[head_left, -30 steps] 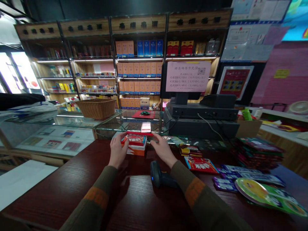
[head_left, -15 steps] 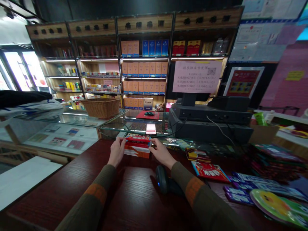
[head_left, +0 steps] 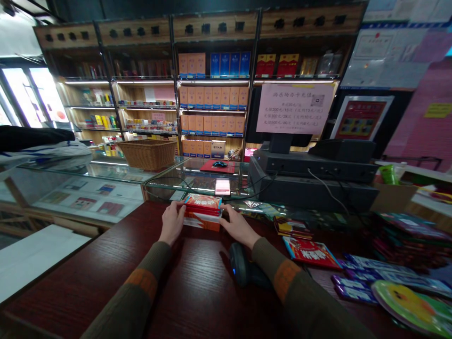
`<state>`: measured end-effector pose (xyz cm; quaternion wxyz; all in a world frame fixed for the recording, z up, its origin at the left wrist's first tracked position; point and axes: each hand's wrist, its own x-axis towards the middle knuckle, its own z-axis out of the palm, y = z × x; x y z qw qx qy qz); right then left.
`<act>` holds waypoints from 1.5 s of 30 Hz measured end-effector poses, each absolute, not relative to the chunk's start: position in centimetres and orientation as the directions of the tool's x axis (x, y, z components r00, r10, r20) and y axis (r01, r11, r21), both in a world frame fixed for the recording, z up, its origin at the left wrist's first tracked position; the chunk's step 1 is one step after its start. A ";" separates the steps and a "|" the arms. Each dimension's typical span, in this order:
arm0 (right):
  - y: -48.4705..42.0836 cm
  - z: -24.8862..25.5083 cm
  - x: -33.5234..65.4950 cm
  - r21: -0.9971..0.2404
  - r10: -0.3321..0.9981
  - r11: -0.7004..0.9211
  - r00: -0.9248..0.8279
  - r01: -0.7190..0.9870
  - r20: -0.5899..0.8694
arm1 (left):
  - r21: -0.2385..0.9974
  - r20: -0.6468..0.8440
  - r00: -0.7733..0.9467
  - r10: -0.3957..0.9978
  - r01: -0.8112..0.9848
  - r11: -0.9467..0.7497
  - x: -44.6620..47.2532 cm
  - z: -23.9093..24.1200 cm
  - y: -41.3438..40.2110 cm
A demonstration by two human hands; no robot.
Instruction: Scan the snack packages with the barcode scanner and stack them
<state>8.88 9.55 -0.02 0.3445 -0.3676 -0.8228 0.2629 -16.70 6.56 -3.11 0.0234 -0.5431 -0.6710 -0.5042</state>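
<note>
A stack of flat red snack packets (head_left: 204,203) with white lettering sits on an orange-and-white box (head_left: 203,221) at the far side of the dark wooden counter. My left hand (head_left: 173,221) grips the stack's left end, thumb toward me and fingers partly hidden behind. At the right end my right hand (head_left: 237,224) is closed against the packets' edge, its fingertips partly out of sight. A black barcode scanner (head_left: 240,266) lies below my right wrist. Another red packet (head_left: 311,253) rests flat beyond my right forearm.
Purple packets (head_left: 356,288), a round green-and-yellow package (head_left: 411,303) and piled dark packets (head_left: 409,240) lie to the right. A phone (head_left: 222,187) with a lit screen sits on the glass case behind the stack, beside a register (head_left: 310,183). A wicker basket (head_left: 148,154) stands left.
The top red packet, tilted up toward me before, now lies flatter on the stack with its printed face upward. Both hands stay at the ends. The camera view has shifted slightly.
</note>
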 end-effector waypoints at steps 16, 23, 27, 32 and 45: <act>9.2 -0.1 8.9 -0.686 0.771 0.603 -0.517 0.406 0.372 | 0.668 0.531 -0.414 0.739 0.742 -0.064 -16.6 -3.5 6.3; 9.0 0.0 8.7 -0.679 0.779 0.597 -0.513 0.428 0.361 | 0.663 0.521 -0.409 0.749 0.747 -0.054 -16.9 -3.7 6.2; 9.1 -0.1 8.8 -0.669 0.756 0.625 -0.526 0.402 0.390 | 0.653 0.526 -0.406 0.747 0.756 -0.049 -17.0 -3.8 6.2; 9.0 0.0 9.3 -0.671 0.743 0.638 -0.531 0.378 0.407 | 0.670 0.536 -0.439 0.721 0.741 -0.047 -17.0 -3.7 5.8; 7.6 -0.2 13.4 -0.662 0.781 0.608 -0.480 0.439 0.400 | 0.534 0.712 -0.305 0.632 0.821 -0.204 -13.9 -1.5 5.2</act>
